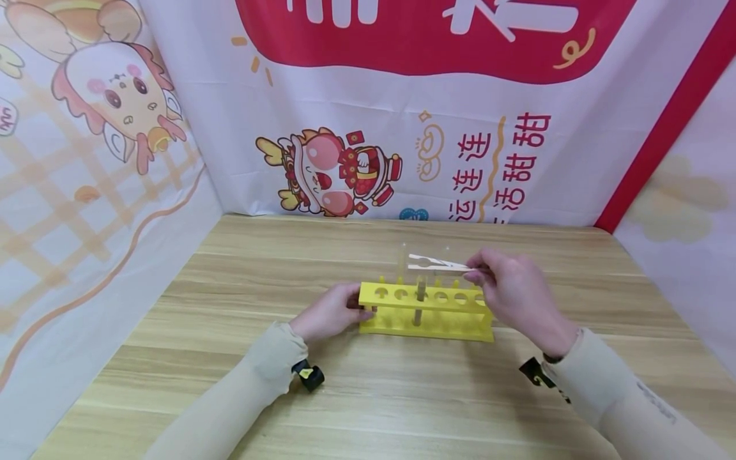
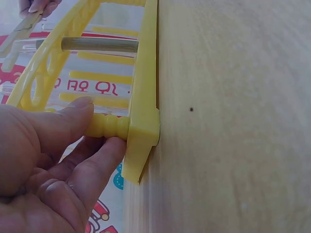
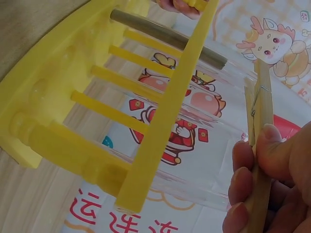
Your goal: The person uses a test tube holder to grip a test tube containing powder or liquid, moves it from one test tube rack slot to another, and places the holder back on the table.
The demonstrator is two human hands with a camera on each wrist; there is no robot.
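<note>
A wood-grained worktop [image 1: 368,409] is seen beneath everything, with a yellow rack [image 1: 454,327] set on its far half, well in from the left and right edges. The rack is upright, but it looks light; it could be tipped or dragged towards the far edge if a tube were drawn out at a slant.

That risk is lessened by the left hand [image 1: 330,313], by which the rack's left end post [image 2: 109,125] is pinched between thumb and fingers. If that pinch were loosened, the rack could be swung round.

By the right hand [image 1: 520,291], at the rack's right end, a wooden clamp [image 3: 264,107] is gripped with curled fingers and thumb. The clamp is held above the top board, its tips near the filled tube; whether the glass is touched cannot be told. Should the tips be closed off-centre, the tube could be tilted, chipped or let slip.

Several clear tubes [image 3: 204,194] show at the back, seemingly over the pegs; they could be knocked by a careless sweep of the clamp, being hard to see.

The filled tube [image 2: 99,44] is stood in the third hole from the left. Its greyish-brown contents could be spilled if it were lifted aslant.
</note>
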